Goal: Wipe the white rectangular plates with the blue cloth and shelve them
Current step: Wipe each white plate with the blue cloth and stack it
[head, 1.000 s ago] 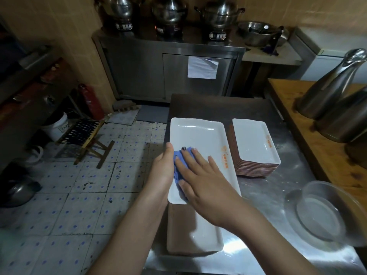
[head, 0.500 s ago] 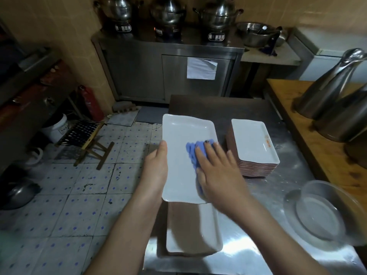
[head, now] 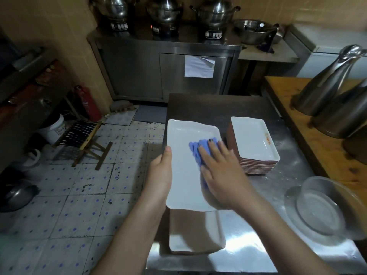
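You held one plate [head: 184, 175] lifted over the near-left part of the steel table [head: 248, 253], long side running away from you, its left edge out past the table edge above the tiled floor [head: 89, 187]. Your left hand [head: 160, 173] gripped that left edge: the thumb [head: 167, 153] lay on top of the rim and the fingers went beneath, out of sight. Your right hand [head: 222, 173] lay flat on the cloth [head: 198, 145], fingers [head: 205, 153] straight and slightly spread, pressing it down on the right half of the plate. The cloth was bunched, showing ahead of your fingertips and a little under the palm.

Directly under the held plate a low pile [head: 196, 233] of the same plates sat on the table, partly shadowed. Just to the right of the held plate stood a taller stack [head: 254, 143], white on top with reddish-brown edges and an orange mark near its right rim. A clear bowl [head: 321, 209] rested on the table's right side, beside a wooden counter [head: 309, 126] carrying steel jugs [head: 327, 82]. At the back, three steel pots [head: 214, 12] stood on a metal cabinet [head: 139, 72] with a paper sheet [head: 198, 66] stuck to its door.
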